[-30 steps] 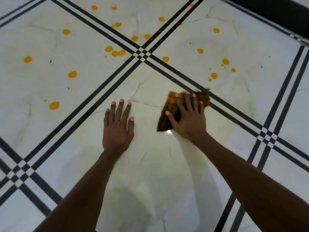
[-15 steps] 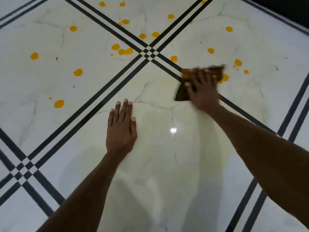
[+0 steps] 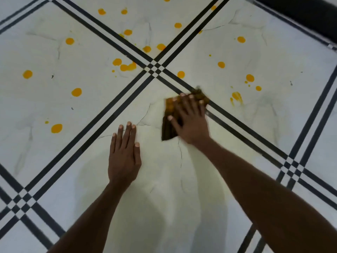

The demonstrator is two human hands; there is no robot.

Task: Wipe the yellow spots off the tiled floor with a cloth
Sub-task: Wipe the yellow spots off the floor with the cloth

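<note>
My right hand [image 3: 190, 121] presses a folded brown and yellow checked cloth [image 3: 168, 128] flat against the white tiled floor [image 3: 164, 189], just below the crossing of black tile lines [image 3: 154, 68]. My left hand [image 3: 124, 154] lies flat and empty on the floor to the left, fingers spread a little. Several yellow spots dot the tiles beyond the hands: a cluster [image 3: 125, 66] left of the crossing, one spot [image 3: 180, 74] just above the cloth, and a smeared spot [image 3: 237, 96] to the cloth's right.
Black double stripes run diagonally between the tiles, with smaller crossings at the lower left [image 3: 20, 201] and right [image 3: 291, 167]. A dark edge [image 3: 299, 13] borders the floor at the top right. A faint yellowish film covers the tile under my arms.
My right hand has pulled the cloth back down and left from the spots on the right. One of those spots is now smeared. My left hand stays planted.
</note>
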